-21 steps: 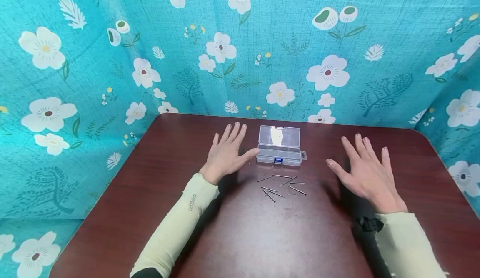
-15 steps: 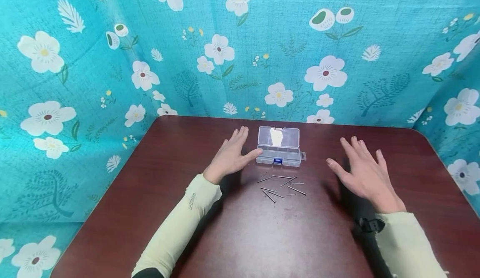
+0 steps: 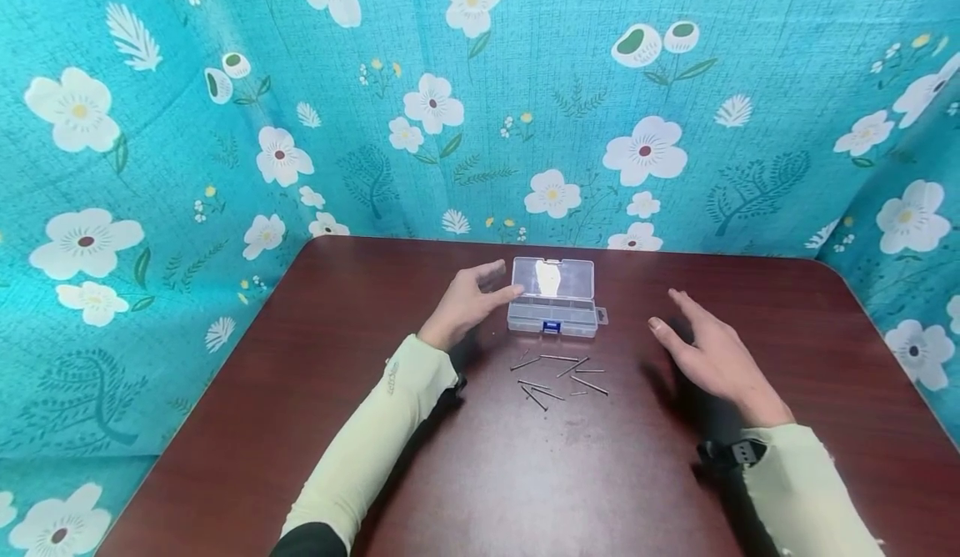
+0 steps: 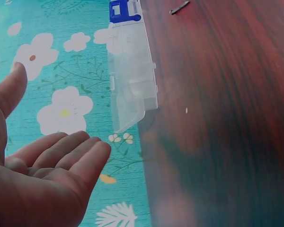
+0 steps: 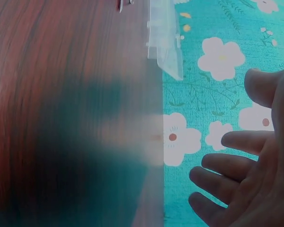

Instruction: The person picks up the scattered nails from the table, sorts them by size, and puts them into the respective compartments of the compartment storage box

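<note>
A clear plastic box [image 3: 531, 324] with a blue latch stands on the table in the head view, its lid [image 3: 573, 278] raised at the back and compartments inside. Several thin nails [image 3: 589, 385] lie scattered in front of it. My left hand [image 3: 465, 303] hovers just left of the box, holding nothing, thumb apart from its bent, relaxed fingers. The left wrist view shows a gap between this hand [image 4: 52, 175] and the box [image 4: 132, 61]. Over the table to the box's right, my right hand [image 3: 716, 361] holds nothing, its fingers loosely extended.
The dark red-brown table [image 3: 525, 490] has rounded far corners. A blue flowered cloth [image 3: 450, 182] hangs behind it and at both sides. A clear hanging tab [image 3: 602, 316] sticks out from the box's right side.
My left hand has turned at the wrist, and its fingers have bent from spread. The right hand's fingers have drawn closer together as it turned slightly. Box and nails stay put.
</note>
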Demonstrator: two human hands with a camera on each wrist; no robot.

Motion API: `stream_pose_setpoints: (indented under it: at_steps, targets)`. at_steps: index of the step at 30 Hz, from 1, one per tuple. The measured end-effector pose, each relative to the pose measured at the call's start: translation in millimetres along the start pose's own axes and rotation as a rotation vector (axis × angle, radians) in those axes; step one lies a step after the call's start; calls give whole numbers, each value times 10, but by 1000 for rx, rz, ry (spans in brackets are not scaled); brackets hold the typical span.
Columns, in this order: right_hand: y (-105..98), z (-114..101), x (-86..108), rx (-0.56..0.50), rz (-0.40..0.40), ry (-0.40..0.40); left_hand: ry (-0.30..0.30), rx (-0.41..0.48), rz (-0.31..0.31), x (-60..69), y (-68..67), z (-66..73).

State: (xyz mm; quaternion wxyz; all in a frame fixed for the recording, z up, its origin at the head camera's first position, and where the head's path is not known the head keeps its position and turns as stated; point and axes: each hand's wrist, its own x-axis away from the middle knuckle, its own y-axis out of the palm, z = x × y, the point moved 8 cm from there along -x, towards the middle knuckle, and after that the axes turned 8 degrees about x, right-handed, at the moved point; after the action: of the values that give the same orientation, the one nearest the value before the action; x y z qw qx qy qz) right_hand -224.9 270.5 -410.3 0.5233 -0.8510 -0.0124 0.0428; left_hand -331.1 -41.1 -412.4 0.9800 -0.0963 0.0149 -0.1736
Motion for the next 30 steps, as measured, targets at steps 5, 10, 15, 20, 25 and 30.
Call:
stream_pose_setpoints:
  at_steps: [5,10,15,20,25,30]
  targets:
    - [44,-59,-18,-36,-9,22,-33,176,30,-93,12,-104]
    - [92,-121,-22,-66,-2,35,-84,269,56,-143,-2,-240]
    - [146,-184,-21,-100,4,33,-109,268,35,-186,14,-327]
    - [163,-265,-24,-100,15,18,-107,199,12,-181,17,-353]
    - [173,-287,-30,-99,20,19,-127,128,-4,-187,35,-390]
    - [212,-293,-44,-90,26,11,-145,49,5,-200,38,-407]
